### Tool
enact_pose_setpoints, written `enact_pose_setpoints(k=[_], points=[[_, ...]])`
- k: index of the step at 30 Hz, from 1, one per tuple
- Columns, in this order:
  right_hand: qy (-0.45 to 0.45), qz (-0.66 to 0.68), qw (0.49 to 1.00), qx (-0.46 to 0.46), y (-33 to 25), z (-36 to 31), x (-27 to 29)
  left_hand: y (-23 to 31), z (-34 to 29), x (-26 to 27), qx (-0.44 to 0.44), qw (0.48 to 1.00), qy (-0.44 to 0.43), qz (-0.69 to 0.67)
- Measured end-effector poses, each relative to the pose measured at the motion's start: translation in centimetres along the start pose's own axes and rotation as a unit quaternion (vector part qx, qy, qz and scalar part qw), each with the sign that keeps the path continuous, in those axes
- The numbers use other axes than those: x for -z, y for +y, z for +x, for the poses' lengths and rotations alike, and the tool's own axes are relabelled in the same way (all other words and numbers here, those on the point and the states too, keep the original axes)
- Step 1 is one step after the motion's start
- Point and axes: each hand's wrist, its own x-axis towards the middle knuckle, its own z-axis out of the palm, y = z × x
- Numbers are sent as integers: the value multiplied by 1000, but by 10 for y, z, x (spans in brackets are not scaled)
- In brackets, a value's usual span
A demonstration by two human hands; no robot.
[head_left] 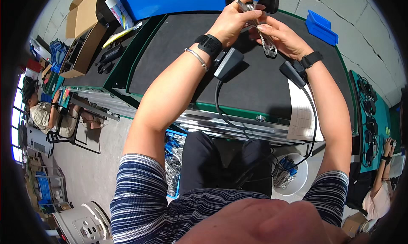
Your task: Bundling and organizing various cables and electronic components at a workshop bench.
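Closest to us, our striped sleeves (140, 188) fill the lower edge, and both bare forearms run up toward the far side of the dark work mat (178, 53). Well left of our hold, past the mat's green edge (127, 70), an open cardboard box (83, 27) and some black parts (108, 57) sit on the neighbouring surface. Our left hand (233, 21) is clenched on a small clear plastic bag (265, 42), pinching its upper end, with a black wrist strap (209, 45) and a thin bangle (196, 58) just below. Under the hold, the mat lies bare down to the metal rail (229, 123) at its near edge, so we have open room there. Our right hand (280, 36) grasps the same bag from the other side, fingers touching its clear film, which hangs between both hands. Right of the grip, a blue tray (321, 26) rests at the mat's far corner, well apart. Below the right wrist, a white sheet (302, 114) overhangs the near edge, with a white bucket (293, 176) beneath.
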Motion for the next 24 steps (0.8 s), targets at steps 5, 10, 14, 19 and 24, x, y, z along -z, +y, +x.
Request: enact_pose_setpoints(k=[5,10,14,19,24], points=[[-7,-52,998,-31,7,2,10,-1,5,4,-31,998,57,-16],[50,-35,996,-61,4,1,9,-6,1,14,81,985,149,-25],[169,-95,980,-56,8,5,25,-21,7,20,135,984,116,-6],[262,-208,941,-51,4,28,65,-30,11,26,178,979,75,61],[308,-428,849,-35,-3,74,125,-23,9,17,206,973,65,79]])
